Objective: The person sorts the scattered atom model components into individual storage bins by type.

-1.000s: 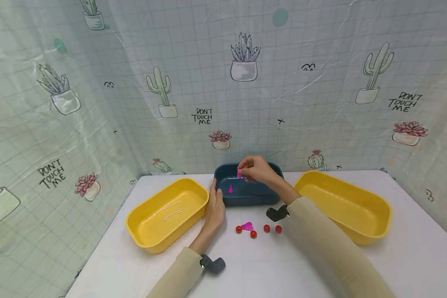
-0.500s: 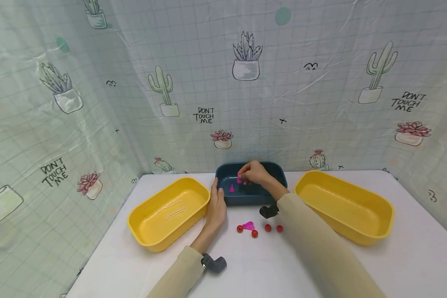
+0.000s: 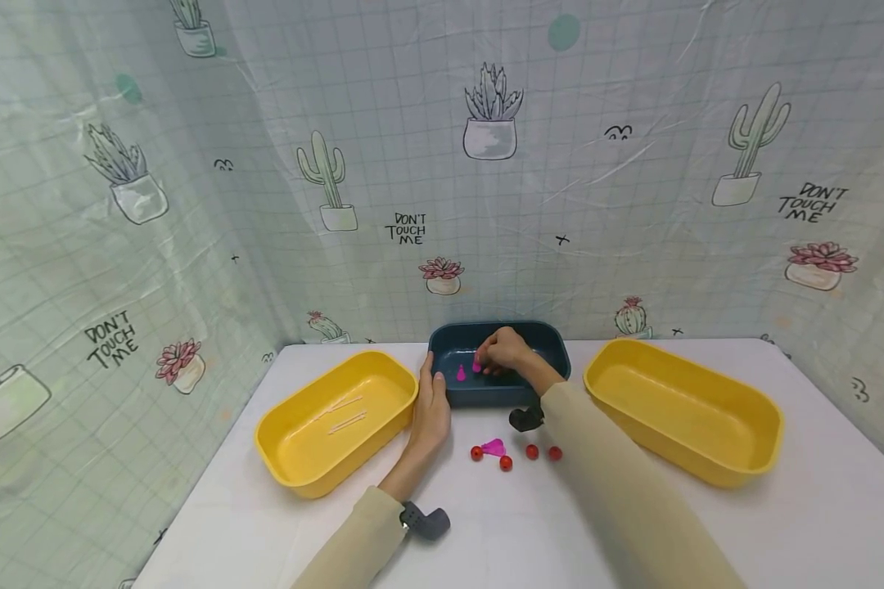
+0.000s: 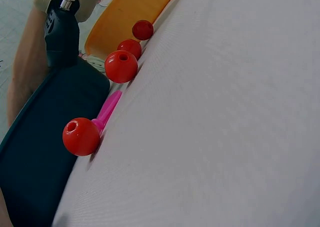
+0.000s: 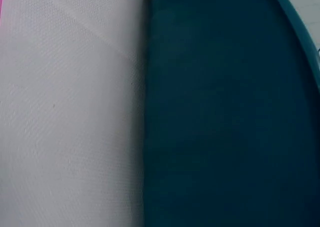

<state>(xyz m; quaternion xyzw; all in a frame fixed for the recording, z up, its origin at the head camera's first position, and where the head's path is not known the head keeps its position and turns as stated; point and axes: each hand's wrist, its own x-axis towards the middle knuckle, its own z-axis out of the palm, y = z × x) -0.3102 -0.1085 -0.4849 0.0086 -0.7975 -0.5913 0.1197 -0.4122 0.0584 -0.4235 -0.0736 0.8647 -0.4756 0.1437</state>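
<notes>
My right hand (image 3: 507,350) reaches down into the dark blue bin (image 3: 497,398), its fingertips pinching a small pink flared piece (image 3: 476,366) low inside. A similar pink piece (image 3: 461,373) stands just left of it. My left hand (image 3: 430,409) rests along the bin's left end, fingers fairly straight against the outer wall and thumb near the front corner. In the right wrist view only the bin's wall (image 5: 225,117) and the white cloth show, plus a pink sliver at the upper left edge. The left wrist view shows the bin (image 4: 45,137) and my right forearm (image 4: 25,72).
Several red beads (image 3: 506,463) with holes lie in front of the bin, around a flat-lying pink piece (image 3: 494,447). A yellow tray (image 3: 311,488) at left contains several thin pale sticks (image 3: 348,422). Another yellow tray (image 3: 729,474) stands at right. A printed curtain (image 3: 442,188) hangs behind.
My right hand has lowered deeper into the bin, bringing the pinched pink piece down beside the other one. My left hand stays at the bin's end. The view has shifted slightly.
</notes>
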